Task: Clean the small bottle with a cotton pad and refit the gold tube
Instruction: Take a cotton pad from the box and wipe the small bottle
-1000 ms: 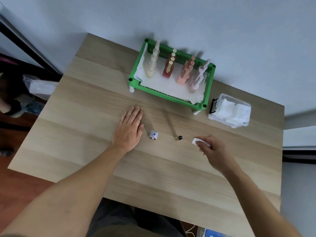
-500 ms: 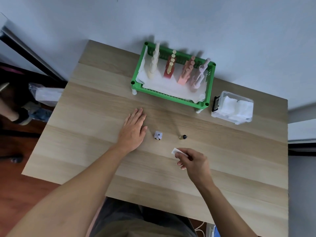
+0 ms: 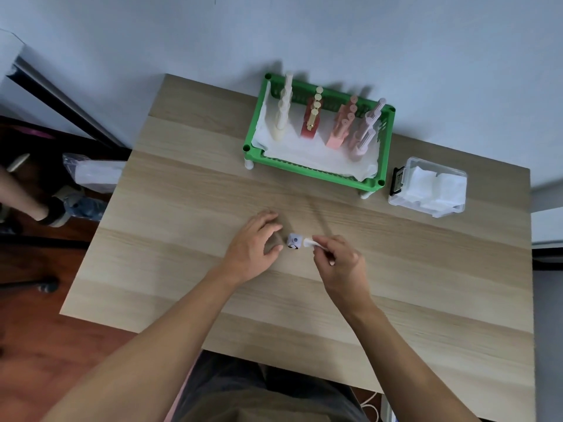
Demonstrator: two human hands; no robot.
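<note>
1. The right hand is pinching a white cotton pad between thumb and fingertips, with the pad's free end sticking out to the left.
2. The pad is sitting just beside the right face of the small bottle; whether the two are actually touching cannot be told.
3. The small bottle, pale lilac with a dark mark on its near side, is standing on the wooden table, midway between the two hands.
4. The left hand is resting on the table just left of the bottle, fingers loosely curled and grasping nothing, its thumb tip lying close to the bottle without clearly touching it.
5. The gold tube is not showing in this view; the right hand is covering the stretch of table just right of the bottle.
6. Farther back, a green rack lined with white cloth is holding rows of upright cream, red, pink and pale pink bottles.
7. To the right of the rack, a clear plastic box is holding white pads.
</note>
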